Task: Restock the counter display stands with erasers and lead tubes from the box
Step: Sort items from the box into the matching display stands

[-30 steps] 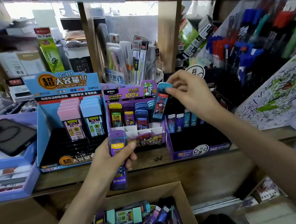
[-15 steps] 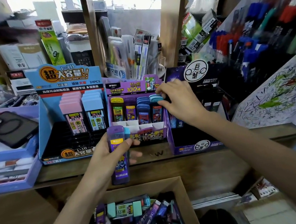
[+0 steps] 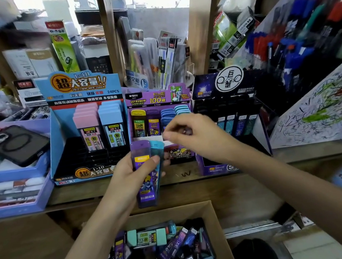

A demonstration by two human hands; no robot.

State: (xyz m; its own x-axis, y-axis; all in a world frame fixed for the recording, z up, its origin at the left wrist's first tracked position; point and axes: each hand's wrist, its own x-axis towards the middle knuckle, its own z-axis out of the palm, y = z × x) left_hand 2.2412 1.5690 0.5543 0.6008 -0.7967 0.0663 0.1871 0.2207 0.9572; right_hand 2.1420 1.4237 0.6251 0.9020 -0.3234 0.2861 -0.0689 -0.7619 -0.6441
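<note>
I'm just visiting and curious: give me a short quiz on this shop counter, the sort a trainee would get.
1. True or false: the left hand holds a purple tube.
2. Relative to the counter, the cardboard box sits: A) on it B) below it C) above it
3. Fill in: the blue stand holds a pink stack and a ___ stack.
Key: 1 true; 2 B; 3 blue.
</note>
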